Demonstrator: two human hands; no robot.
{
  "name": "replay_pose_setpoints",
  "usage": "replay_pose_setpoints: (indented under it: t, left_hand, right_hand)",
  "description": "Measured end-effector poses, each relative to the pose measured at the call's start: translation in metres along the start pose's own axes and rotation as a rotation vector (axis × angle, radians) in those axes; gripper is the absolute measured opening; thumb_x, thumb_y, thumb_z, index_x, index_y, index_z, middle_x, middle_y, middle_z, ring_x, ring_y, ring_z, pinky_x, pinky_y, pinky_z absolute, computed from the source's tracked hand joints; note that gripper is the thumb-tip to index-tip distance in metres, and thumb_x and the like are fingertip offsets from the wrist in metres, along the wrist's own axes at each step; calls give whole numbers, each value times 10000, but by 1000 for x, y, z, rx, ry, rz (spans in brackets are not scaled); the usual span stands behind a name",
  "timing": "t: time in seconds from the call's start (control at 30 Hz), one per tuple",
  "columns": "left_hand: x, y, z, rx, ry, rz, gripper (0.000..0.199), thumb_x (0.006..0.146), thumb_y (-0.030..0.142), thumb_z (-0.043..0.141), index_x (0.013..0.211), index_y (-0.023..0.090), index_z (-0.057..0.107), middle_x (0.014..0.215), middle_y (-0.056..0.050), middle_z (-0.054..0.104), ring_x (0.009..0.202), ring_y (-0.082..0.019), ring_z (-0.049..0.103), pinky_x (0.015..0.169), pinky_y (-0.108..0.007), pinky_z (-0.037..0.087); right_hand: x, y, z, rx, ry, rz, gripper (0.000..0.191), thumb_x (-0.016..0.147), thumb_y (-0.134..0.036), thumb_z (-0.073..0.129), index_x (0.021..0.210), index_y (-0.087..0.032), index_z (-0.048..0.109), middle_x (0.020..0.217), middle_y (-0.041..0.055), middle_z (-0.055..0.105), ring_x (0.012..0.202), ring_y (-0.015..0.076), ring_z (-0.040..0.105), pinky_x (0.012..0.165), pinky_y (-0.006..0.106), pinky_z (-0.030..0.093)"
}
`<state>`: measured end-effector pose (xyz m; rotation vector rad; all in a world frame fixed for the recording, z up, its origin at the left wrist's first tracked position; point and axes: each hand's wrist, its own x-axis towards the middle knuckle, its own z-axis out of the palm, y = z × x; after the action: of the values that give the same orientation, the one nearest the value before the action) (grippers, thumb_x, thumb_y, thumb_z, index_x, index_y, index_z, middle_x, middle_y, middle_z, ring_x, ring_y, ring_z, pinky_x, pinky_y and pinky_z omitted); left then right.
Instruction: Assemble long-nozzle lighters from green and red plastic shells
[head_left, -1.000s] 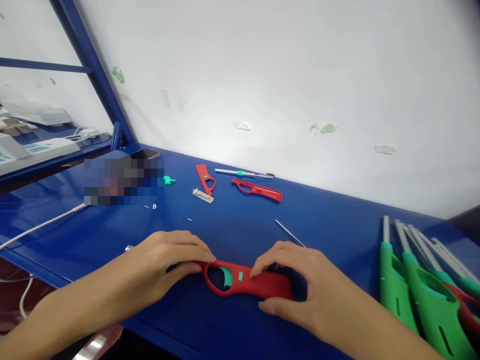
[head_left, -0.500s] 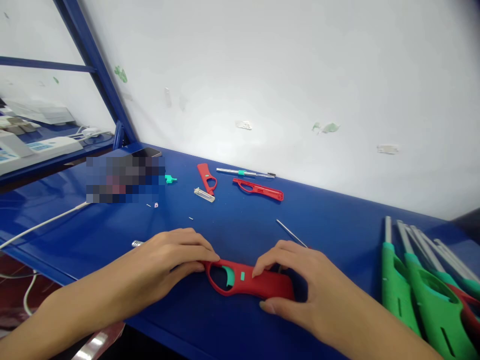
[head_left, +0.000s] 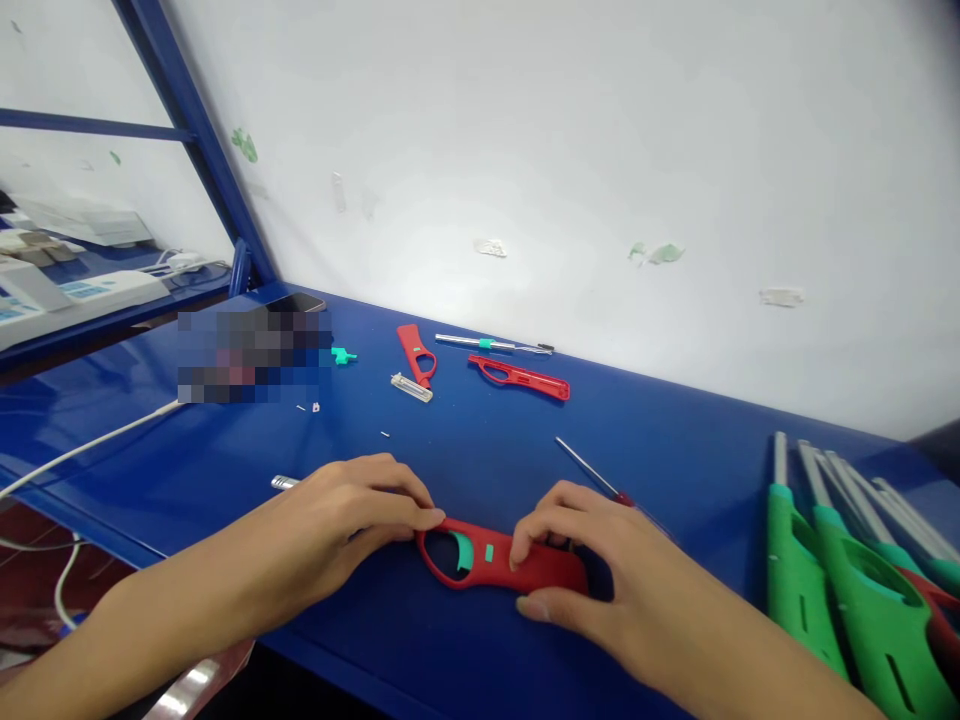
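Note:
A red lighter body (head_left: 499,562) with a green trigger lies flat near the table's front edge. My left hand (head_left: 367,508) pinches its looped left end, fingers closed. The metal tube's tip (head_left: 283,483) shows from behind that hand. Around the wide right end curl the fingers and thumb of my right hand (head_left: 592,560). Just behind my right hand rests a screwdriver (head_left: 589,467), its handle partly hidden.
At the back lie a red shell half (head_left: 521,378), a smaller red handle piece (head_left: 413,352), a clear tank (head_left: 411,388), a metal rod (head_left: 487,344) and a green part (head_left: 343,356). Several green lighters (head_left: 806,580) stand at right; a white cable (head_left: 90,443) runs left.
The view has shifted slightly, and slightly more of the screwdriver and the metal tube's tip shows. Both hands keep their hold on the red lighter body.

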<state>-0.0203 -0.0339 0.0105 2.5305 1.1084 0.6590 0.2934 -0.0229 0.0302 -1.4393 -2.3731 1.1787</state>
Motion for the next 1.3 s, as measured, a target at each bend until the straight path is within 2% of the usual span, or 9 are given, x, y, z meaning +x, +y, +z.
replay_pose_setpoints:
  t: [0.13, 0.33, 0.53, 0.7, 0.8, 0.9, 1.13, 1.23, 1.3]
  left_hand:
    - [2, 5, -1, 17, 14, 21, 385, 1096, 61, 579, 1121, 304, 877, 1159, 24, 844, 955, -94, 821, 858, -115, 586]
    - [2, 2, 3, 76, 63, 64, 404, 1145, 109, 502, 1159, 298, 859, 1176, 14, 854, 1003, -115, 825, 896, -153, 597]
    - [3, 4, 1, 150, 158, 138, 333, 1175, 134, 506, 1243, 282, 796, 1157, 43, 861, 1001, -93, 812, 981, -144, 566]
    - [3, 9, -3, 180, 224, 153, 325, 1150, 105, 541, 1313, 270, 769, 1158, 4, 817, 992, -90, 792, 909, -112, 582]
    - [3, 10, 0, 203, 249, 146, 337, 1149, 94, 524, 1324, 271, 751, 1127, -4, 799, 943, -91, 779, 878, -121, 581]
    - [3, 12, 4, 177, 237, 126, 381, 1136, 58, 498, 1318, 285, 745, 1106, 6, 770, 919, -79, 758, 843, -109, 567]
    - [-2, 23, 13, 189, 109, 44, 579, 1088, 14, 423, 1538, 296, 653, 1278, -50, 690, 1094, -117, 733, 966, -178, 591]
    - [-2, 27, 15, 269, 132, 49, 462, 1109, 109, 480, 1514, 235, 664, 1355, -84, 730, 1212, -197, 738, 1041, -297, 594]
    - [1, 26, 17, 318, 194, 113, 336, 1167, 176, 489, 1429, 209, 697, 1287, -69, 805, 1163, -219, 766, 1058, -358, 577]
  right_hand:
    - [2, -3, 1, -7, 8, 69, 158, 966, -195, 827, 900, -311, 743, 1099, -50, 698, 951, 167, 690, 904, 333, 477]
    - [4, 2, 10, -12, 102, 60, 362, 868, -83, 857, 1071, -334, 690, 1061, -53, 709, 948, 193, 680, 857, 340, 481]
    - [6, 12, 16, -27, 221, -46, 404, 839, -39, 854, 1065, -338, 703, 1030, -50, 677, 894, 192, 690, 805, 347, 506]
    - [9, 19, 17, -60, 331, -162, 617, 870, -37, 864, 1353, -399, 735, 1114, -20, 719, 955, 205, 720, 918, 390, 565]
    - [9, 16, 18, -88, 326, -270, 395, 974, -155, 852, 1280, -398, 792, 1138, -32, 797, 1038, 213, 754, 962, 380, 583]
    - [9, 12, 20, -117, 350, -360, 160, 1041, -241, 811, 1160, -348, 817, 1073, -48, 838, 980, 205, 778, 881, 348, 606]
    - [10, 19, 33, -168, 498, -532, 192, 1130, -196, 645, 1274, -207, 772, 1124, 19, 884, 936, 220, 833, 815, 347, 637]
    - [11, 20, 35, -193, 530, -597, 204, 1144, -178, 614, 1287, -178, 759, 1124, 28, 889, 913, 218, 826, 807, 338, 636]
    - [11, 19, 35, -207, 544, -621, 200, 1153, -182, 601, 1276, -178, 759, 1099, 25, 889, 871, 210, 816, 778, 325, 632]
